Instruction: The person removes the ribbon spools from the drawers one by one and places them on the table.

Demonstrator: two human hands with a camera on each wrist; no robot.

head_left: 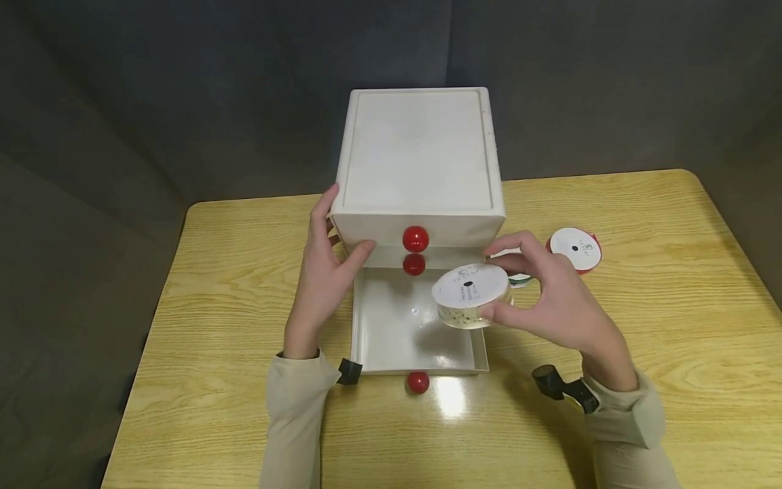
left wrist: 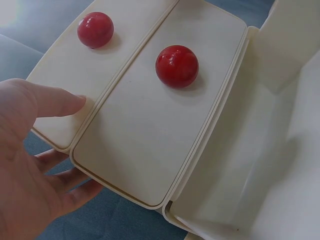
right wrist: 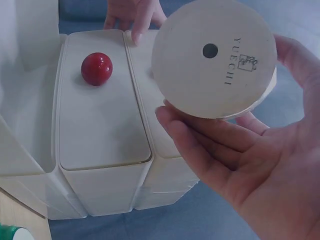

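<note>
Right hand [head_left: 552, 295] is pinching a ribbon spool [head_left: 471, 294] over the open drawer [head_left: 373, 333]; left hand [head_left: 324, 272], fingers spread, is bracing the cabinet [head_left: 418, 156].

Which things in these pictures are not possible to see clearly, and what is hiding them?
- Head view: a green-edged spool is mostly hidden behind the right hand and the ribbon spool it holds.
- Head view: the print on the red spool is too small to read.
- Left wrist view: the open drawer is cut off by the frame edge.
</note>
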